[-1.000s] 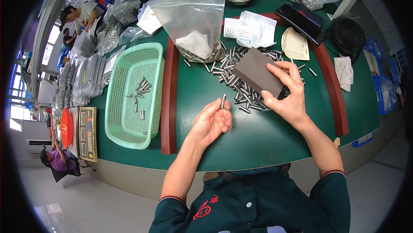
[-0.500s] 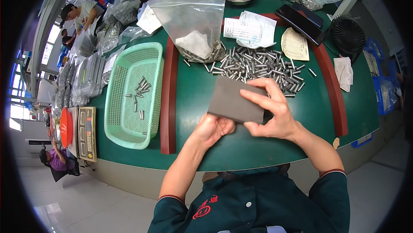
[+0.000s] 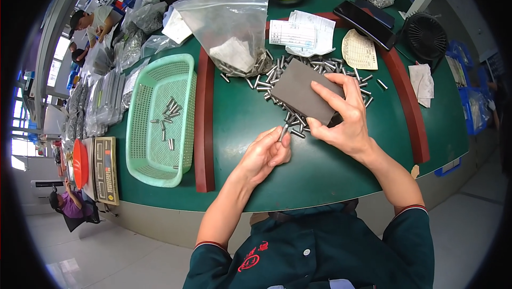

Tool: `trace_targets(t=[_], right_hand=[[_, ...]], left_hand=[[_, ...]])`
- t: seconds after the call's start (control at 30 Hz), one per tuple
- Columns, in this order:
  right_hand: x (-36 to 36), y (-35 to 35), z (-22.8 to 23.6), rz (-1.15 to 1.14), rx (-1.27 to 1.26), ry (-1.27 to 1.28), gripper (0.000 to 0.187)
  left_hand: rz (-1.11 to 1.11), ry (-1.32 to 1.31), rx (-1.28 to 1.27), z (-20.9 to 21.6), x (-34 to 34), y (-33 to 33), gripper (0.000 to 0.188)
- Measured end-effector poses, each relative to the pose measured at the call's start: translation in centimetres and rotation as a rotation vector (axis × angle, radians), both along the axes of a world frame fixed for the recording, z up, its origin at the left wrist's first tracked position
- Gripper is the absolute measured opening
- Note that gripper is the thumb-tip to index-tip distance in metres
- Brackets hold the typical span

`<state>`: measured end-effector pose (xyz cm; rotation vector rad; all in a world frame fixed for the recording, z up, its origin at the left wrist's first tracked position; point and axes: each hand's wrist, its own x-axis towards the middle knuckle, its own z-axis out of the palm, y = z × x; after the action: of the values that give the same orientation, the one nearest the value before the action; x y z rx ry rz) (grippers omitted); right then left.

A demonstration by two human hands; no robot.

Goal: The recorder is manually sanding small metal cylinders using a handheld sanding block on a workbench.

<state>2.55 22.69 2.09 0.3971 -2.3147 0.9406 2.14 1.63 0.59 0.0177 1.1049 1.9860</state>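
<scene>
My right hand [image 3: 349, 121] grips a flat, grey-brown rectangular block [image 3: 305, 89], with fingers on its top face and the thumb at its near edge. The block hangs tilted over a pile of small metal pins [image 3: 262, 83] and hides part of it. To the left of the block, my left hand [image 3: 262, 155] pinches one short metal pin [image 3: 283, 132] between thumb and fingers. Part of the pin is covered by the fingertips. Beyond the pile stands a clear zip bag [image 3: 226, 27] with pins and a white paper inside.
A green plastic basket [image 3: 131, 123] with several pins stands at left, beside a dark red bar [image 3: 205, 129]. Another red bar [image 3: 409, 102] lies at right. Papers [image 3: 302, 33], a phone [image 3: 365, 25], a metal bowl [image 3: 287, 0] and a black fan [image 3: 426, 35] sit farther back.
My right hand has moved the block away from me and tilted it over the pins. My left hand has parted from the block and now shows a pin in its pinch.
</scene>
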Motion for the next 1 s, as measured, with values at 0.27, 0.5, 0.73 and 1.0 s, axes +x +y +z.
trace_targets(t=[0.27,0.5,0.73,1.0], right_hand=[[0.2,-0.2,0.2,0.148,-0.097,-0.043,0.057],[-0.4,0.2,0.0,-0.004,-0.003,0.074,0.055],[-0.3,0.5,-0.4,-0.058,0.108,0.034,0.058],[0.0,-0.1,-0.2,0.027,-0.004,0.002,0.058]], left_hand=[[-0.002,-0.059,0.127,-1.2,-0.5,-0.9,0.034],[-0.096,-0.043,0.145,-0.6,-0.3,-0.9,0.031],[-0.058,0.050,-0.013,0.3,0.0,-0.2,0.036],[0.009,-0.083,0.099,-0.7,-0.4,-0.6,0.035]])
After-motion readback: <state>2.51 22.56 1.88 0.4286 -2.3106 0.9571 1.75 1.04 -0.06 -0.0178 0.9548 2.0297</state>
